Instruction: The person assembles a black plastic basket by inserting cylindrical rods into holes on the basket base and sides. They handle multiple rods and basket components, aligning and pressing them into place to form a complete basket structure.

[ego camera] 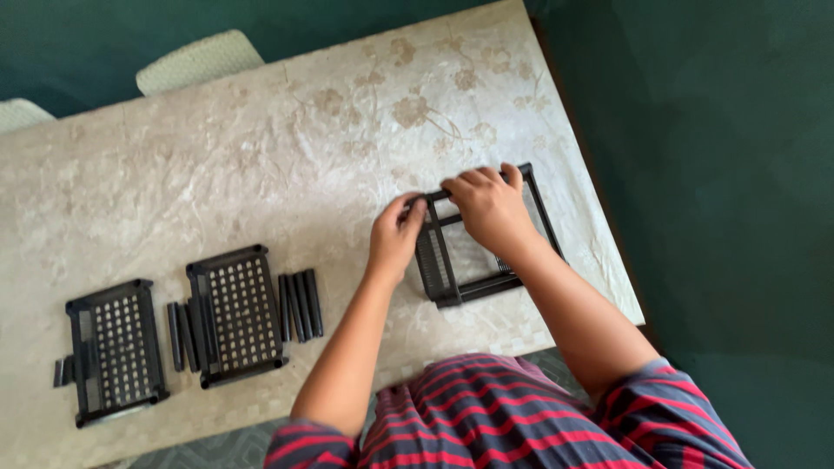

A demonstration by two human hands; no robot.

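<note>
You stand at a pale marbled table [261, 148] over dark green floor; two light chair backs [200, 59] sit at its far edge; both your forearms reach forward; your left hand [395, 236] pinches the black rack frame [452, 291] at its left corner, fingers closed on it; your right hand [488, 207] grips its top bar; two black slotted trays [234, 317] and loose black rods [300, 306] lie well apart, leftward.
</note>
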